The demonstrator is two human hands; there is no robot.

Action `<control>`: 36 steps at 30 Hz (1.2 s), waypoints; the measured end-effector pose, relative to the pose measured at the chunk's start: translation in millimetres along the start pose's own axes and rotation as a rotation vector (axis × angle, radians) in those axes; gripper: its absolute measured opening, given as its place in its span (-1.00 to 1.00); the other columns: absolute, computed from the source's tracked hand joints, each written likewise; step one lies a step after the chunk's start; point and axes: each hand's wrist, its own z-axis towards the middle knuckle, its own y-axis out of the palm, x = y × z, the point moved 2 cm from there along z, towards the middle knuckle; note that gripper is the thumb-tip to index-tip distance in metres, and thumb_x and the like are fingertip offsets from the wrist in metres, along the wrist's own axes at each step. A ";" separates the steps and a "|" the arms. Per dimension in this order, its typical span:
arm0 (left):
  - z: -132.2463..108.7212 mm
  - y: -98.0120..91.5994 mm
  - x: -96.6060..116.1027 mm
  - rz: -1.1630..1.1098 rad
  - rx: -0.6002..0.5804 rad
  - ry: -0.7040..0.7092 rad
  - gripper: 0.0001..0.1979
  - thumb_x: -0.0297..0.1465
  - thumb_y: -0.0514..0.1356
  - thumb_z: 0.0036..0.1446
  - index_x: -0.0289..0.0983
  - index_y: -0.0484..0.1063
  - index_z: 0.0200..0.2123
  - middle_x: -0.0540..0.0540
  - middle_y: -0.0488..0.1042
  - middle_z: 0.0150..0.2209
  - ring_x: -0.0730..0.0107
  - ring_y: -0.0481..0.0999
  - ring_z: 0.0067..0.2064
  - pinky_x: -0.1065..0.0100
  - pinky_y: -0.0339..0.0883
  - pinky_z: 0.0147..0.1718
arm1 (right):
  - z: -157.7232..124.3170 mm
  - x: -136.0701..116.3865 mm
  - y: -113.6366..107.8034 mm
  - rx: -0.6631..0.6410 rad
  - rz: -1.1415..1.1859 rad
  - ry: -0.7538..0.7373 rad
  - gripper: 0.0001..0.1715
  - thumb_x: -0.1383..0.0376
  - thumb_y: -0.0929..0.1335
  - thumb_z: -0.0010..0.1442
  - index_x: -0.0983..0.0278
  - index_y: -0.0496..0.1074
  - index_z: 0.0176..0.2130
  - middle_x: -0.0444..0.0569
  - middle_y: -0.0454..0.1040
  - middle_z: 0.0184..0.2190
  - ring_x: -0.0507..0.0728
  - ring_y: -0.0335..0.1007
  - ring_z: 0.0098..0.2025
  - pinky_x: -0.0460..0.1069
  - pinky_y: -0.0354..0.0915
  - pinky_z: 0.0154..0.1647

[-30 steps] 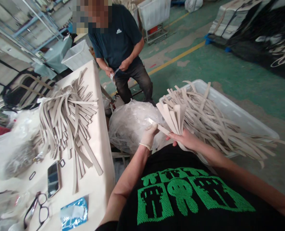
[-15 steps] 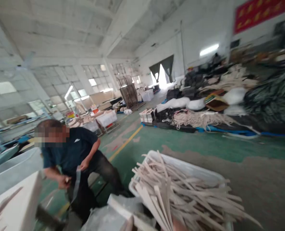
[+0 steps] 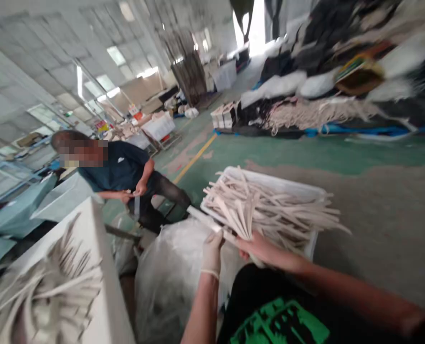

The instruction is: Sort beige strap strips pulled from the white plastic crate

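My left hand (image 3: 212,251), in a whitish glove, is closed on a flat pale strip (image 3: 202,218) that points up and to the left. Fanned upward from my closed right hand (image 3: 257,247) is a bundle of similar strips (image 3: 244,215). The strip's lower end runs to my right fingers. Just beyond the right hand stands a white bin (image 3: 287,181), heaped with loose pale strips (image 3: 291,217) that overhang its rim. A clear plastic bag (image 3: 172,263) lies below and left of my hands. Blur hides the finer finger detail.
A co-worker (image 3: 115,165) in a dark shirt bends forward at left, handling a thin strip. Front left is a white box (image 3: 114,282) with more strips. Stacked goods (image 3: 305,112) line the right side beyond the green floor (image 3: 248,150).
The view has tilted downward, bringing both my hands and forearms into sight. The co-worker's hands have come closer together. My hands still hold the strip and the bundle.
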 end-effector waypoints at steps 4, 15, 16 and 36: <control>1.2 -6.8 -5.3 -0.016 0.045 -0.030 -0.57 -0.08 0.53 -0.19 -0.28 0.66 -0.35 -0.12 0.66 -0.33 0.12 0.64 -0.12 0.09 0.41 0.11 | 11.1 10.4 2.0 -0.077 0.104 0.029 -0.70 0.01 0.43 0.06 0.17 0.46 -0.45 -0.04 0.58 -0.50 0.17 0.51 -0.48 0.07 0.46 -0.35; -11.9 -10.0 -16.8 -0.052 0.113 -0.064 -0.66 -0.11 0.50 -0.13 -0.23 0.66 -0.39 -0.08 0.66 -0.34 0.12 0.64 -0.09 0.14 0.42 0.07 | 12.0 22.6 6.7 -0.083 0.096 0.030 -0.74 0.24 0.41 0.24 0.29 0.46 -0.45 -0.05 0.54 -0.55 0.09 0.46 -0.54 -0.06 0.40 -0.45; -10.5 -13.5 -13.6 -0.067 0.154 -0.041 -0.67 -0.12 0.51 -0.14 -0.22 0.66 -0.39 -0.08 0.67 -0.33 0.13 0.64 -0.07 0.16 0.42 0.08 | 10.5 23.1 5.6 -0.108 0.098 0.032 -0.76 0.25 0.40 0.24 0.30 0.47 -0.44 -0.03 0.56 -0.53 0.10 0.48 -0.53 -0.06 0.40 -0.44; -8.9 -19.2 -23.2 -0.057 0.138 -0.090 -0.69 -0.18 0.52 -0.14 -0.26 0.66 -0.38 -0.07 0.67 -0.32 0.23 0.65 -0.14 0.17 0.42 0.09 | 13.4 22.8 7.1 -0.072 0.005 0.083 -0.67 0.28 0.40 0.25 0.25 0.46 -0.55 -0.06 0.54 -0.58 0.10 0.48 -0.55 -0.03 0.42 -0.44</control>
